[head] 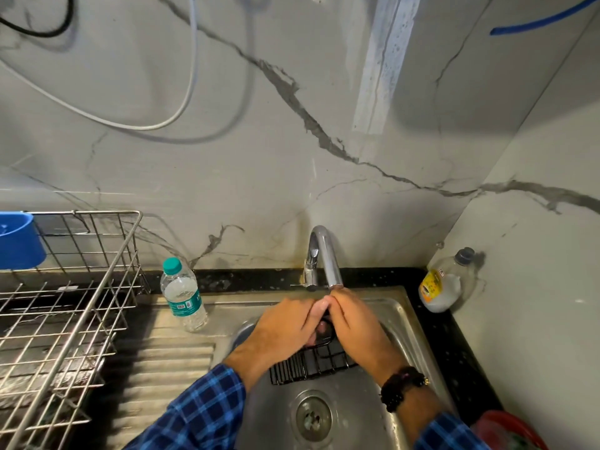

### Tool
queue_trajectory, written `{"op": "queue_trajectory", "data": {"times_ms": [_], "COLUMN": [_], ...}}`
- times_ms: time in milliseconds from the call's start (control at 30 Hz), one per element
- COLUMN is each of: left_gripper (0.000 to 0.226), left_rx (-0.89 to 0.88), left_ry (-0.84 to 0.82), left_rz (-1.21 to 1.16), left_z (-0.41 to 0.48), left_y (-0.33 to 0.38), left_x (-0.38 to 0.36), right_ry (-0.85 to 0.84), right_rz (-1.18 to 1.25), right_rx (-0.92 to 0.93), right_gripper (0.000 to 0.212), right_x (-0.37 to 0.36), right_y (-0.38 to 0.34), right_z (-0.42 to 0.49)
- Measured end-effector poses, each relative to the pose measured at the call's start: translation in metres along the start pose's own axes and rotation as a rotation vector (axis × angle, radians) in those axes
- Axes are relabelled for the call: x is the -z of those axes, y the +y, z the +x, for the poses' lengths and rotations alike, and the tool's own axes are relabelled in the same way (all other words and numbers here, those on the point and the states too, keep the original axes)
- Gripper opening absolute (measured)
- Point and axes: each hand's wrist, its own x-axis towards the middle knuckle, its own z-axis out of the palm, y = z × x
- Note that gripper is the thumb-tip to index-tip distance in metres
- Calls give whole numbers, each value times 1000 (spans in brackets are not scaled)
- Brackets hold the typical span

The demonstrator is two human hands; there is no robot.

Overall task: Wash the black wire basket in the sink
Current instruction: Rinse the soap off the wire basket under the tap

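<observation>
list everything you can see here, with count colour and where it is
black wire basket: 1, black, in the sink under both hands
sink: 1, steel, centre bottom, drain near its front
faucet: 1, chrome, at the back edge of the sink
water bottle: 1, clear with teal cap, upright, left of the sink bowl
dish rack: 1, silver wire, on the counter at left
blue container: 1, blue, at the rack's far left
soap bottle: 1, clear with yellow label and dark cap, right back corner
red bowl: 1, red, bottom right, partly cut off
left hand: 1, on the basket, blue plaid sleeve
right hand: 1, on the basket, dark bead bracelet at the wrist
</observation>
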Motion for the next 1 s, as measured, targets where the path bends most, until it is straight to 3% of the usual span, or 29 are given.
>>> {"op": "queue_trajectory", "data": {"times_ms": [100, 200, 400, 600, 700, 800, 900, 1000], "left_gripper": [38, 27, 31, 40, 54, 54, 53, 47], "left_rx": [-55, -24, 30, 167, 180, 135, 209, 221], "left_ry": [-64, -88, -153, -82, 62, 123, 122, 101], "left_rz": [-38, -160, -162, -621, -807, -905, -943, -848], "left_z": [2, -3, -10, -12, -7, 2, 2, -5], "left_y": [-7, -11, -38, -48, -45, -39, -42, -54], "left_x": [4, 4, 5, -10, -7, -1, 0, -4], "right_ry": [12, -37, 157, 292, 339, 376, 329, 292], "right_rz": [162, 101, 305, 546, 786, 1014, 1172, 1178], "right_rx": [-14, 1, -201, -296, -473, -616, -551, -536], "right_gripper": [23, 34, 38, 41, 66, 52, 40, 45], "right_x": [6, 9, 6, 4, 2, 11, 24, 23], "right_y": [3, 11, 20, 17, 23, 21, 22, 26], "right_z": [-6, -8, -20, -17, -15, -15, -22, -25]}}
